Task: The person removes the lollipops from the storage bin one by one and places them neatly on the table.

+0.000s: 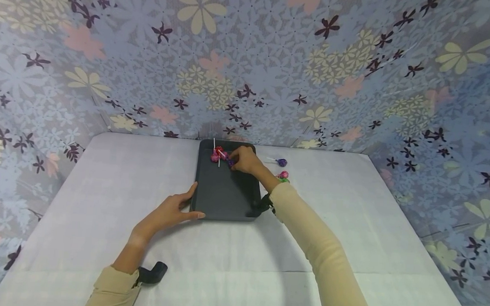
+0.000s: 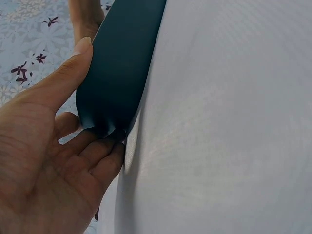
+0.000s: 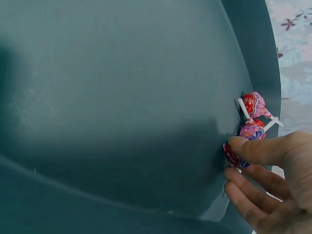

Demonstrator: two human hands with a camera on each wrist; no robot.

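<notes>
A dark grey tray (image 1: 225, 196) lies on the white-covered table. My left hand (image 1: 167, 211) holds its near left corner; in the left wrist view the thumb lies along the tray's edge while the fingers (image 2: 100, 156) curl against the tray. Inside the tray at the far end, my right hand (image 1: 246, 160) pinches a purple-wrapped lollipop (image 3: 234, 155) between thumb and fingers, near the tray floor. Right beside it, touching or nearly so, are a pink-and-red lollipop (image 3: 252, 129) and another red-and-pink one (image 3: 253, 104), their white sticks pointing different ways.
On the table right of the tray lie a purple lollipop (image 1: 282, 162), a pink lollipop (image 1: 284, 174) and a green one (image 1: 284, 180), the last partly behind the right arm. A flower-patterned cloth (image 1: 267, 70) stands behind the table (image 1: 143, 161) and along its sides.
</notes>
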